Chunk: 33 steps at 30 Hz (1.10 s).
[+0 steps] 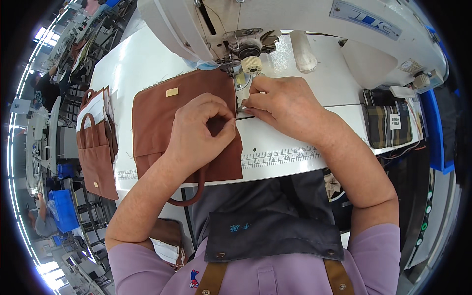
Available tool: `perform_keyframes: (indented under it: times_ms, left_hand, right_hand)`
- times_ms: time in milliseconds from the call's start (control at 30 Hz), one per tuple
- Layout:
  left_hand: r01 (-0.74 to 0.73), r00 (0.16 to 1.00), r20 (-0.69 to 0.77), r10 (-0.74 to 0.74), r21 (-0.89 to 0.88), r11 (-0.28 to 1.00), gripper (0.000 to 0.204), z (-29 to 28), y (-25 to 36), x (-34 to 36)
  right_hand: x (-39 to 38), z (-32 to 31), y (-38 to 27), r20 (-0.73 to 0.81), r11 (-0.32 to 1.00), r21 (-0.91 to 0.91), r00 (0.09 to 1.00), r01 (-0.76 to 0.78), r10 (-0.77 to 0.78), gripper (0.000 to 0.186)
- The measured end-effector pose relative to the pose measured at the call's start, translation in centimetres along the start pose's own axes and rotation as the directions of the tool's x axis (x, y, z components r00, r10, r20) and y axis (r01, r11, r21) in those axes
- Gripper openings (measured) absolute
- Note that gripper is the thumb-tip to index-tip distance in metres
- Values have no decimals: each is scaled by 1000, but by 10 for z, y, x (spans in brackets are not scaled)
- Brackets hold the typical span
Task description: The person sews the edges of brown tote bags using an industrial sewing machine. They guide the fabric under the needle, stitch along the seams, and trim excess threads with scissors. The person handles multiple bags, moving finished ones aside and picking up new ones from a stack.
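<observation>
A brown fabric bag panel (152,113) with a small tan tag and a handle hanging over the table edge lies beside the needle area of a white sewing machine (364,19). My left hand (199,128) rests over the panel, thumb and fingers curled together at its right edge. My right hand (282,105) is just right of it, under the needle area, its fingers pinched by the same edge on something too small to make out. A cream knob (251,64) sits just above my right fingers.
More brown bag pieces (96,152) lie at the left of the table (275,162). A plaid pouch (383,128) sits at the right, near a blue bin (441,137). Two people (44,91) (42,223) are among workstations and blue crates far left.
</observation>
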<state>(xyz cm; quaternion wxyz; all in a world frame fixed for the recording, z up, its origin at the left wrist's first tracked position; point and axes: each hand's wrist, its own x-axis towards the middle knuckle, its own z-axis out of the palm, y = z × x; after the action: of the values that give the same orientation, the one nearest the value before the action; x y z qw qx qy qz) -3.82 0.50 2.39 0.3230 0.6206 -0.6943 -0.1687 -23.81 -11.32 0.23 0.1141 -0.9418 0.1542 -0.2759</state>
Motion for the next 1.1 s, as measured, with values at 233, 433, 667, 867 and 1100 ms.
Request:
perform_keyframes:
  times_ms: [233,433,667,867,1100]
  left_hand:
    - [-272,961,107,256,185,944,40,1,-13,-19]
    - [-254,965,103,240,163,953,38,1,-17,-13]
    - [-242,970,69,233,161,957,35,-1,-27,10]
    - [-224,975,41,220,186,957,32,-2,-31,30]
    - [-138,990,65,125,265,954,30,-12,-35,45]
  right_hand:
    - [1,-1,-4,5,1000,-23,1000,12,-12,10]
    - [3,3,-3,-23,999,-54,1000,-4,3,10]
    - [5,16,0,-109,980,-176,991,-95,76,15]
    - [5,14,7,-148,972,-194,983,-134,106,18]
    - [3,12,14,-160,970,-179,978,-164,136,19]
